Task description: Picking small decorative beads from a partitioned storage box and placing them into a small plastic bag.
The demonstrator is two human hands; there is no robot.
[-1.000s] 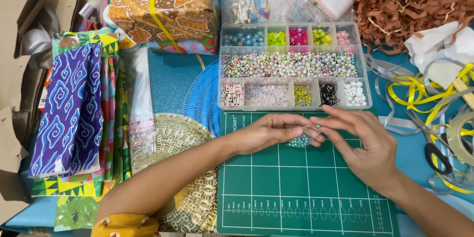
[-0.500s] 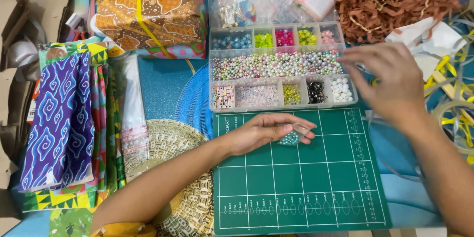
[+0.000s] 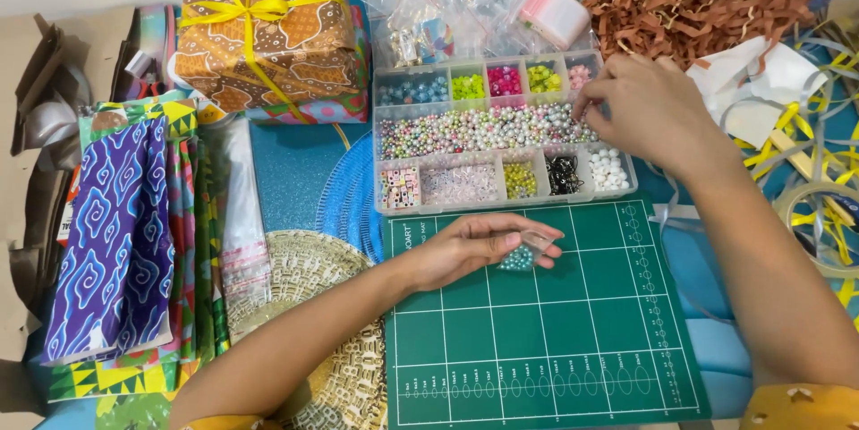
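Bead box [image 3: 501, 139] sits just above the green cutting mat [image 3: 546, 323]. The right hand [image 3: 649, 112] pinches into the box's long middle row of beads. The left hand [image 3: 479, 246] rests on the mat, fingers loosely holding a small bead cluster [image 3: 517, 258].

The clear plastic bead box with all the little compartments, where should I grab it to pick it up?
Hold the clear plastic bead box by its two short ends, coming in from the left and right sides with both hands. It lies flat and open-topped, long and shallow, full of loose beads, so a level two-ended grip probably keeps them from spilling. The right hand covers its right part.
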